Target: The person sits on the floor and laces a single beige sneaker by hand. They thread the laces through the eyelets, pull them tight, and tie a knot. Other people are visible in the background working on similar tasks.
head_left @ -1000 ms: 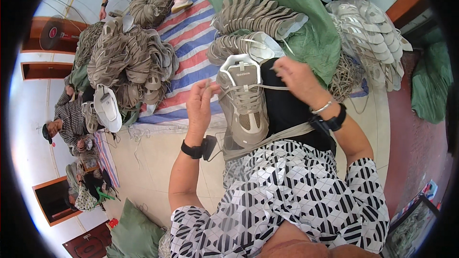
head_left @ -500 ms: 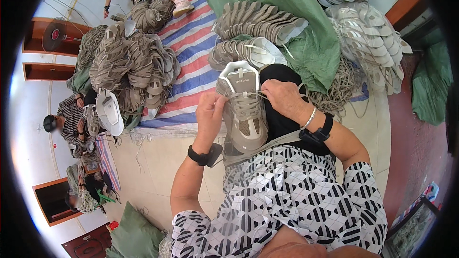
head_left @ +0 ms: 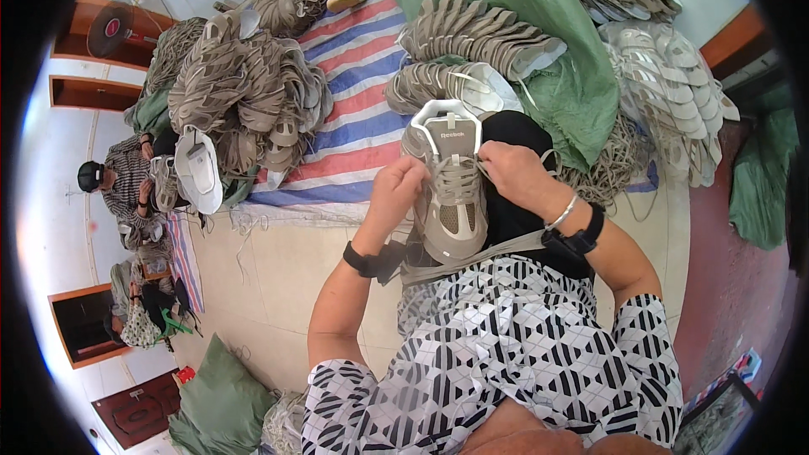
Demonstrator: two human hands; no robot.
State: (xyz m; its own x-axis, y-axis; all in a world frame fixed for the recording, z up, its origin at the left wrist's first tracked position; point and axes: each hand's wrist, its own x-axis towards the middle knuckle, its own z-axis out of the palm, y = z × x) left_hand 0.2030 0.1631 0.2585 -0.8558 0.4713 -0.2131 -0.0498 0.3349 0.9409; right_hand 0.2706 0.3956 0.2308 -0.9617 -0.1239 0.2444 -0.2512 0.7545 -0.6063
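Observation:
A taupe sneaker upper with a white-lined collar rests on my lap, its toe toward me. Pale shoelace crosses its tongue in several rows. On the left side of the lacing, my left hand is closed in a pinch at the lace end. Opposite it, my right hand pinches the lace beside the top eyelets. The fingertips of both hands are partly hidden. Just beyond the collar lies a row of nested matching uppers.
A striped sheet covers the floor ahead, with a green cloth at its right. Heaped uppers stand at the left, stacked whitish ones at the right. Loose laces pile near my knee. Other people sit along the left and far side.
The view has shifted, so the whole scene sits slightly further right. Both hands remain at the lace; my left hand has turned more closed, nearer the shoe.

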